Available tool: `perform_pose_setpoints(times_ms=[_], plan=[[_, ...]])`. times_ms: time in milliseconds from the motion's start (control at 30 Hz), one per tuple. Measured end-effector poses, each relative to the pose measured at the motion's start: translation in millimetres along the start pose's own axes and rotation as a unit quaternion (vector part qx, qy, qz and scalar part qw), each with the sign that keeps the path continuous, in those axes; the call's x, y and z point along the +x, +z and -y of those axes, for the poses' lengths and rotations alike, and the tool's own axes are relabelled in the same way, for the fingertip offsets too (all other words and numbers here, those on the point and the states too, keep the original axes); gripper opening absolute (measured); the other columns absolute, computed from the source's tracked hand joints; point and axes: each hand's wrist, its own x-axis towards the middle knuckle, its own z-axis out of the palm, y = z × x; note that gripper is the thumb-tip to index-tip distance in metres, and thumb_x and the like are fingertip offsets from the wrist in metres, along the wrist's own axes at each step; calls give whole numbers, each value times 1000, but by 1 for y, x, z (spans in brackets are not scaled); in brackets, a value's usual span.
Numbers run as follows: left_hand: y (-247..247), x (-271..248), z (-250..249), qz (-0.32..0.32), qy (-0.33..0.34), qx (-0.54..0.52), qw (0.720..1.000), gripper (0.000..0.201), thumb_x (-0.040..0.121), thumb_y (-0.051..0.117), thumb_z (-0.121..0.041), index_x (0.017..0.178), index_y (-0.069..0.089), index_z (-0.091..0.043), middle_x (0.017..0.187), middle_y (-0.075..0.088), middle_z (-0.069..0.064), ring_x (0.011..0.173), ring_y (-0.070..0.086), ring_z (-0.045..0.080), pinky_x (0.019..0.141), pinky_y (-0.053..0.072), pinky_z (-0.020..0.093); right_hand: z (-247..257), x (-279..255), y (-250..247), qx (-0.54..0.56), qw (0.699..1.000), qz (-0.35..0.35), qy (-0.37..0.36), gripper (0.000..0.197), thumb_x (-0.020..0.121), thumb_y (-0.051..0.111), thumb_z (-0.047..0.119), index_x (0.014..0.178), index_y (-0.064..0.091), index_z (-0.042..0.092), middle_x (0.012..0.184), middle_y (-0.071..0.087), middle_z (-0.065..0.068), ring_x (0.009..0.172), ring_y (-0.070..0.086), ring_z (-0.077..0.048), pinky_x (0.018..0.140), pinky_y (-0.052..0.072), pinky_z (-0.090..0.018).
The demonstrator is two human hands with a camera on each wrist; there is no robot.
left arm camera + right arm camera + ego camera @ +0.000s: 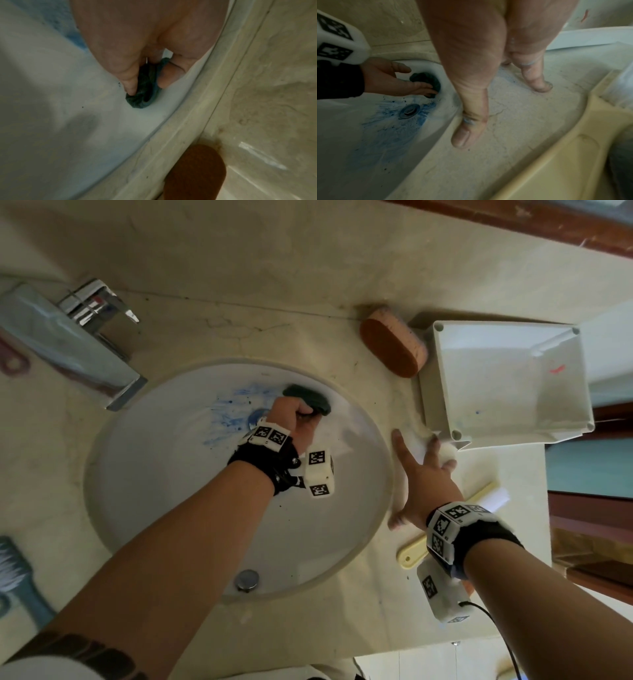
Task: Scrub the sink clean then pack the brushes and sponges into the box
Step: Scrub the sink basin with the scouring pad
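My left hand (297,416) grips a dark green scrub pad (308,398) and presses it against the far right wall of the white sink (144,474), beside blue stains (233,412) around the drain (409,111). In the left wrist view the fingers (130,81) pinch the dark green scrub pad (144,94) near the rim. My right hand (421,470) lies flat with spread fingers on the counter, right of the sink and just before the white box (507,378). An orange sponge (394,347) lies left of the box.
A chrome faucet (68,337) stands at the left. A cream-handled brush (455,529) lies under my right wrist. A blue brush (17,577) lies on the counter at the lower left. A chrome overflow cap (247,579) sits on the sink's near wall.
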Motion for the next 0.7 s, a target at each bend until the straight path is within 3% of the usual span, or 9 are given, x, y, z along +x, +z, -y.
perform_pose_setpoints(times_ms=[100, 200, 300, 433, 533, 600, 700], plan=[[-8, 3, -18, -8, -2, -13, 1000, 27, 83, 32, 13, 96, 54, 3, 113, 56, 21, 111, 50, 42, 100, 42, 54, 0, 0, 0, 5, 1000, 2, 0, 154, 54, 94, 19, 134, -30, 62, 152, -39, -11, 139, -17, -56, 106, 34, -64], [-26, 21, -41, -44, 11, -52, 998, 31, 82, 31, 13, 101, 53, 2, 130, 52, 22, 119, 47, 45, 105, 37, 60, 0, 0, 0, 8, 1000, 2, -1, 154, 54, 94, 19, 134, -30, 61, 152, -38, -11, 139, -17, -55, 106, 33, -65], [-29, 22, -40, -46, 17, -84, 995, 31, 83, 29, 12, 92, 55, -1, 119, 54, 17, 115, 49, 40, 108, 36, 55, 1, 0, 0, 7, 1000, 2, 1, 154, 53, 94, 19, 134, -30, 61, 152, -38, -12, 138, -17, -56, 105, 33, -66], [-17, 10, -22, -30, 14, -49, 998, 27, 82, 32, 13, 86, 55, -2, 105, 55, 15, 107, 50, 39, 107, 40, 53, 1, 0, 0, 7, 1000, 1, 2, 154, 54, 94, 19, 133, -30, 62, 152, -38, -12, 139, -17, -56, 105, 33, -66], [-10, 6, -16, -19, 3, -22, 1000, 24, 85, 33, 12, 89, 53, 0, 110, 52, 17, 96, 51, 39, 105, 41, 52, 1, 0, 0, 7, 1000, 4, 6, 154, 53, 95, 19, 133, -30, 62, 152, -38, -12, 139, -17, -55, 105, 34, -66], [-14, 6, -26, -17, 7, -27, 999, 25, 85, 31, 12, 89, 53, 1, 113, 52, 17, 104, 50, 40, 107, 38, 54, 1, 0, 0, 5, 1000, 3, 2, 155, 53, 95, 19, 133, -31, 62, 152, -38, -11, 139, -16, -55, 105, 34, -65], [-35, 21, -50, -49, 22, -68, 996, 40, 76, 30, 13, 106, 53, 2, 131, 50, 22, 117, 46, 43, 107, 35, 58, 1, 1, 0, 6, 1000, 5, 3, 155, 52, 95, 19, 134, -30, 61, 152, -38, -12, 139, -17, -56, 106, 32, -66]])
